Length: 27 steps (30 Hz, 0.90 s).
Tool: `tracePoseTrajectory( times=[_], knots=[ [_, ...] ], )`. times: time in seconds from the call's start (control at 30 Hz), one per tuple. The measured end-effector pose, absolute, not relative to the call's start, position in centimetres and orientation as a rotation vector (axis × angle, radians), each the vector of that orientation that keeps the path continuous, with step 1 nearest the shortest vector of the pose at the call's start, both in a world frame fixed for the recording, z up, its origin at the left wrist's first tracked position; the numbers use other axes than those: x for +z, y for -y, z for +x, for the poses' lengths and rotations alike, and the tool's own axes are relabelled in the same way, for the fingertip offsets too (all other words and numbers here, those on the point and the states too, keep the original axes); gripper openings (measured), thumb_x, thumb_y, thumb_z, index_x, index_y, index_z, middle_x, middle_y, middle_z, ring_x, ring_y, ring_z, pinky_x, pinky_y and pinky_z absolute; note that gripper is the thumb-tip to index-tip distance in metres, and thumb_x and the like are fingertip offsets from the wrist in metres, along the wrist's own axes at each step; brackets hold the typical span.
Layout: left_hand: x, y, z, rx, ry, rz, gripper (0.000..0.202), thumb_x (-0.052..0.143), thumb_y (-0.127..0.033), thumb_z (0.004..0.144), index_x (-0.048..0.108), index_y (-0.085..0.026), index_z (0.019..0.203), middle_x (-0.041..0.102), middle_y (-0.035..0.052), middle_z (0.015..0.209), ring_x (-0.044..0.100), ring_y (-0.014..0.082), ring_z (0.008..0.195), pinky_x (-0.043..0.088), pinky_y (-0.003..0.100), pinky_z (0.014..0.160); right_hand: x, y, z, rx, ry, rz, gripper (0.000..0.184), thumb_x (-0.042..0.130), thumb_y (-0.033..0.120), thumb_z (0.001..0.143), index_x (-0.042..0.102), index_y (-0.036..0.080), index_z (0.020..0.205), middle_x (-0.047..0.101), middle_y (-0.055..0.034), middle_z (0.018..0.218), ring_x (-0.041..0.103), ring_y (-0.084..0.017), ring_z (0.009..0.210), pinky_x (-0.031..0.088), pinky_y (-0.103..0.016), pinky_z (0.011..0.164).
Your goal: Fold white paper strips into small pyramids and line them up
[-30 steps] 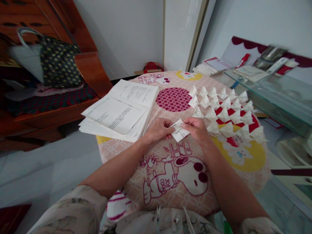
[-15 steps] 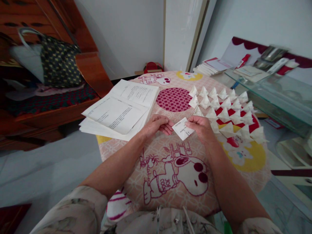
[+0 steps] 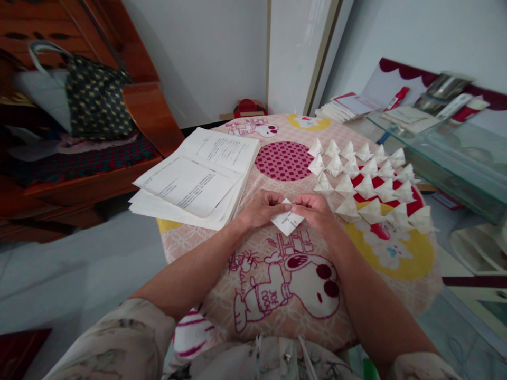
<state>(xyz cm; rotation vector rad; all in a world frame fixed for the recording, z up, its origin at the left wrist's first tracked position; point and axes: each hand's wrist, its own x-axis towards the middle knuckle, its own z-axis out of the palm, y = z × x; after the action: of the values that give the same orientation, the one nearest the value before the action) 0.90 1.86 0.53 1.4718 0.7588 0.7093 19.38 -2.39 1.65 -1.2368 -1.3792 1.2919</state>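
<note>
A small folded paper square (image 3: 287, 224) with printed text is held over the cloth-covered table, one corner pointing toward me. My left hand (image 3: 264, 208) pinches its left side, thumb on top. On the other side my right hand (image 3: 313, 209) pinches it too, and the fingertips of both hands nearly meet at its far corner. Right of my hands stand several rows of folded paper pieces (image 3: 350, 184) with pointed tips. An open stack of printed sheets (image 3: 198, 177) lies to the left of my hands.
The round table's patterned cloth (image 3: 253, 274) shows cartoon figures. Beyond its right edge is a glass shelf (image 3: 443, 153) with papers and a metal container (image 3: 447, 87). A wooden bench (image 3: 146, 121) with a dark patterned bag (image 3: 97, 97) stands at the left.
My left hand has moved right and taken hold of the folded paper. My right hand has shifted slightly left, and the paper has turned and moved left between both hands.
</note>
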Motion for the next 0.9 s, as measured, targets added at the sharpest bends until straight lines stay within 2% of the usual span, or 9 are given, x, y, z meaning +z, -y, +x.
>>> tracePoseTrajectory(
  times=[0.23, 0.4, 0.57, 0.8, 0.9],
  knots=[
    [1.0, -1.6, 0.8, 0.793, -0.779, 1.365, 0.034, 0.074, -0.044, 0.077, 0.064, -0.012, 0.069, 0.060, -0.0007, 0.058, 0.049, 0.0070, 0.050, 0.035, 0.021, 0.049, 1.9, 2.7, 19.4, 1.420, 1.283, -1.281, 0.027, 0.075, 0.043, 0.068, 0.064, 0.018, 0.062, 0.065, -0.0019, 0.056, 0.056, -0.013, 0.045, 0.044, -0.026, 0.043],
    [1.1, -2.0, 0.7, 0.811, -0.793, 1.415, 0.028, 0.076, -0.038, 0.075, 0.065, -0.012, 0.072, 0.057, -0.0024, 0.058, 0.046, 0.0063, 0.050, 0.032, 0.020, 0.048, 2.0, 2.7, 19.7, 1.450, 1.314, -1.334, 0.027, 0.077, 0.041, 0.065, 0.065, 0.018, 0.059, 0.062, -0.0015, 0.050, 0.054, -0.012, 0.042, 0.040, -0.024, 0.041],
    [1.2, -2.5, 0.3, 0.827, -0.828, 1.442, 0.026, 0.074, -0.035, 0.076, 0.063, -0.013, 0.068, 0.052, -0.0044, 0.053, 0.040, 0.0043, 0.046, 0.027, 0.020, 0.046, 1.6, 2.4, 19.8, 1.306, 1.156, -1.322, 0.026, 0.080, 0.039, 0.063, 0.067, 0.017, 0.062, 0.066, -0.0015, 0.059, 0.057, -0.013, 0.051, 0.045, -0.026, 0.050],
    [1.4, -2.6, -0.1, 0.519, -0.748, 1.536, 0.024, 0.074, -0.034, 0.076, 0.066, -0.012, 0.070, 0.060, -0.0013, 0.057, 0.047, 0.0054, 0.047, 0.031, 0.019, 0.044, 2.0, 2.4, 19.8, 1.174, 1.100, -1.291, 0.022, 0.077, 0.037, 0.065, 0.067, 0.018, 0.062, 0.061, 0.0008, 0.056, 0.050, -0.012, 0.049, 0.037, -0.025, 0.047],
    [1.3, -2.6, -0.1, 0.491, -0.706, 1.537, 0.021, 0.076, -0.031, 0.074, 0.067, -0.012, 0.073, 0.055, -0.0044, 0.053, 0.044, 0.0042, 0.045, 0.028, 0.017, 0.043, 1.9, 2.5, 19.7, 1.195, 1.156, -1.293, 0.022, 0.077, 0.036, 0.065, 0.067, 0.017, 0.061, 0.058, 0.0020, 0.052, 0.045, -0.010, 0.047, 0.031, -0.024, 0.044]
  ],
)
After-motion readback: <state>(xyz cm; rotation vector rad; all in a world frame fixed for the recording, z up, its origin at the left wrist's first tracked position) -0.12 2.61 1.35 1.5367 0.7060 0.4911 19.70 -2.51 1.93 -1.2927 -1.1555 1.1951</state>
